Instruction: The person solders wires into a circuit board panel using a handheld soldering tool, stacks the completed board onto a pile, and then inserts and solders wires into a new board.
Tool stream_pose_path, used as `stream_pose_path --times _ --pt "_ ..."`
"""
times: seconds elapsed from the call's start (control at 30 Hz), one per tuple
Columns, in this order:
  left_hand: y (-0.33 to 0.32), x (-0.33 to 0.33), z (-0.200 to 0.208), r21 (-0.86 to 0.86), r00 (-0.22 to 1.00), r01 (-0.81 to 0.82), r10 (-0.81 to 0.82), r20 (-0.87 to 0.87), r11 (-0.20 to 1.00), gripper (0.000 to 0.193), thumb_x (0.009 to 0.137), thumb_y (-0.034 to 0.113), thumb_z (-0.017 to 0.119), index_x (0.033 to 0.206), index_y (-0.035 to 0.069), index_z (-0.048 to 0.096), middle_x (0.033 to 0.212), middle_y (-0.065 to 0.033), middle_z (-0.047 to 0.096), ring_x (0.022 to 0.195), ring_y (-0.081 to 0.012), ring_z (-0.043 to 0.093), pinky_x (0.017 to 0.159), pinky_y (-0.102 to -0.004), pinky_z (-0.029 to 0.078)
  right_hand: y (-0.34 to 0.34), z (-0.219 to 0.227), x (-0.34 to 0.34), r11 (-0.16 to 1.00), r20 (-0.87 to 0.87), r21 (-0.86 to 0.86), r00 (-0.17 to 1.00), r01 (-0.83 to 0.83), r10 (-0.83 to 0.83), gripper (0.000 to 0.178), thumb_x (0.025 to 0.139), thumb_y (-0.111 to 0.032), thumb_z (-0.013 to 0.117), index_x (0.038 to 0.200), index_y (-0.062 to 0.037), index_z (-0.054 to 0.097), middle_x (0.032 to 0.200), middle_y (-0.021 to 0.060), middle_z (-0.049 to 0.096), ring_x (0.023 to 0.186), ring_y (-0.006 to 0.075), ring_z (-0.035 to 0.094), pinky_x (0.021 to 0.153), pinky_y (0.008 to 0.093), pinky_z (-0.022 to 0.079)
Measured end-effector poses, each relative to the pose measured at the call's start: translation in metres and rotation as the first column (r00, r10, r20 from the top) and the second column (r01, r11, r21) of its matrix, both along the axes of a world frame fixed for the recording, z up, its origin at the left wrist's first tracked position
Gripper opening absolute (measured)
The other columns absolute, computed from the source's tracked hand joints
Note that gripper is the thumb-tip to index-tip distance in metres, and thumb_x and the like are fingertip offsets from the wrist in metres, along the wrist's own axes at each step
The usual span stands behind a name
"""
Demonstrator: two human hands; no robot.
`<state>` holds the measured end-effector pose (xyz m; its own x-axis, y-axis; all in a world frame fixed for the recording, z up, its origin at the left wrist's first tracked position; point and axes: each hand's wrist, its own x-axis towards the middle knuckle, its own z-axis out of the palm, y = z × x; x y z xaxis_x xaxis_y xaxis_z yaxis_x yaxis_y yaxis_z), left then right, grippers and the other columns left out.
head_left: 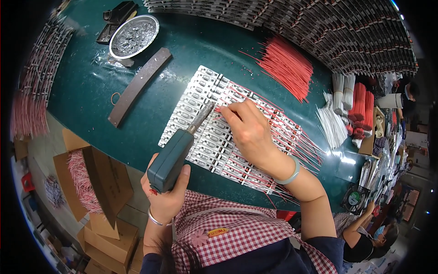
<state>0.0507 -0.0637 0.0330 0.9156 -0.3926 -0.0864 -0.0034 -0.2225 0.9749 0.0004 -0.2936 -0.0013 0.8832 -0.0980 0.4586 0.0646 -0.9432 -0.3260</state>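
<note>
My left hand [169, 201] is wrapped round the grip of a dark green soldering gun [169, 160]. Its metal tip slants up and right to a panel of white circuit boards [185, 119], ending close to my right fingertips. Over the middle of the panel my right hand [252, 133] is closed in a pinch on a red wire near its end; exactly how many wires are in the pinch is hidden. Rows of red wires [296, 139] lie across the panel's right half and trail off its right edge. Small metal parts sit along the boards.
A pile of red wires [287, 68] lies beyond the panel, white wires [333, 125] to the right. A curved brown bar [141, 86] and a silver bowl of solder scraps [135, 37] occupy the left. Stacked boards [319, 27] line the back. A co-worker [365, 239] sits at right.
</note>
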Motion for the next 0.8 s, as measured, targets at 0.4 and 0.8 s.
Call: stream_pose_path --times 0.4,0.8 --pt "-0.001 0.004 0.000 0.060 0.992 0.083 -0.088 0.085 0.995 0.020 0.081 -0.001 0.077 0.097 -0.006 0.066 0.091 -0.0065 0.063 0.076 -0.0115 0.060 0.066 -0.0248 0.048 0.000 0.000 0.002 1.000 -0.007 -0.010 1.000 -0.003 0.003 0.030 0.072 0.001 0.065 0.101 0.0070 0.068 0.093 0.0121 0.058 0.085 0.0254 0.057 0.069 0.0348 0.051" --pt "0.010 -0.003 0.002 0.047 1.000 -0.006 0.007 -0.018 0.999 0.025 0.082 0.002 0.077 0.104 -0.007 0.068 0.093 -0.0091 0.067 0.078 -0.0151 0.064 0.070 -0.0268 0.052 0.002 0.000 0.002 1.000 -0.007 -0.023 1.000 0.002 -0.003 0.028 0.074 0.001 0.066 0.102 0.0063 0.068 0.093 0.0122 0.058 0.085 0.0258 0.058 0.070 0.0346 0.052"
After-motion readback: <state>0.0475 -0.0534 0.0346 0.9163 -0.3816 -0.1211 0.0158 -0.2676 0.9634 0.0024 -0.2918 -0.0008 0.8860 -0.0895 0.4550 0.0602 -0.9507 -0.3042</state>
